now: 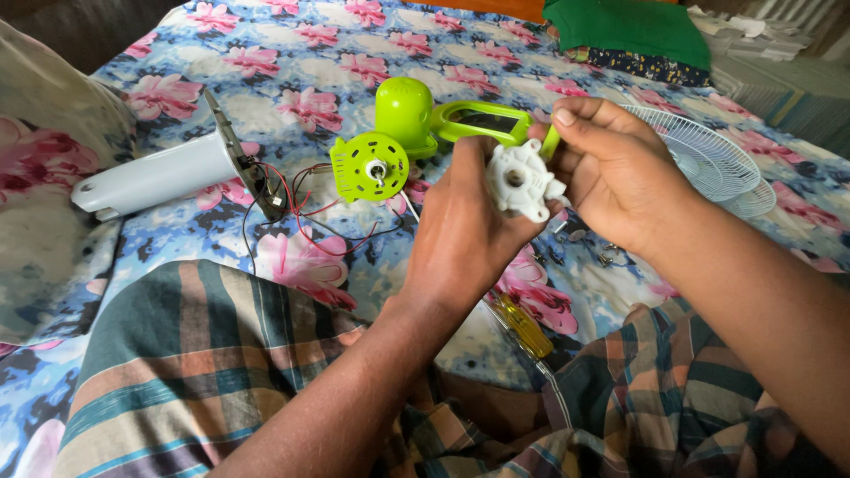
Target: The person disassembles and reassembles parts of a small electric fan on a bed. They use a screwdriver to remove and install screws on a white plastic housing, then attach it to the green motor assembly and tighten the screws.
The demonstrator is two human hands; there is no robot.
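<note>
Both my hands hold a small white plastic gear housing (520, 181) with a round hole in its middle, raised above the bed. My left hand (465, 226) grips it from the left and below. My right hand (606, 168) pinches its right side with thumb and fingers. Just behind it lies a lime-green fan body (416, 119) with a perforated green motor disc (367, 166) and a metal shaft. Red and black wires (305, 204) run from it to a pale grey fan base (168, 177) lying on its side.
A white wire fan grille (717, 164) lies at the right on the blue floral bedsheet (292, 80). A yellow-handled screwdriver (522, 323) and several small screws (575, 239) rest under my hands. A green cloth (629, 26) is at the far edge. My checked-cloth knees (195, 354) fill the foreground.
</note>
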